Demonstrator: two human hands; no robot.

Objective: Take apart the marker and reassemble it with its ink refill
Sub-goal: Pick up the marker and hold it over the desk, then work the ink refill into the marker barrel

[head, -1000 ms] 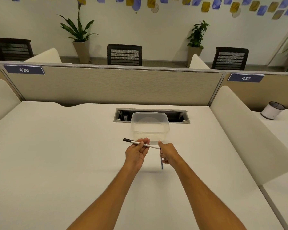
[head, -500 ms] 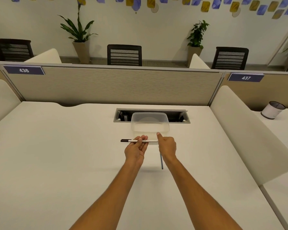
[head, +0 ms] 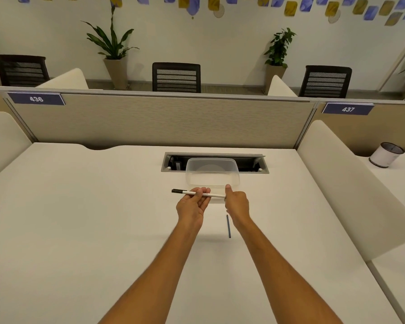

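Observation:
A slim white marker [head: 214, 195] with a black cap at its left end lies almost level above the desk. My left hand [head: 192, 206] holds its middle with curled fingers, palm up. My right hand [head: 236, 203] grips the marker's right end, thumb pointing up. A thin dark blue ink refill [head: 228, 226] lies on the white desk [head: 80, 230] just below my right wrist, pointing away from me.
A clear plastic container [head: 212, 172] stands just beyond my hands, in front of a cable slot [head: 255, 163] in the desk. Beige dividers close the back and both sides. A white cup [head: 386, 155] sits on the neighbouring desk at the right.
The marker went from tilted to nearly level. My right hand rose from beside the refill to the marker's right end, and both hands moved slightly away from me.

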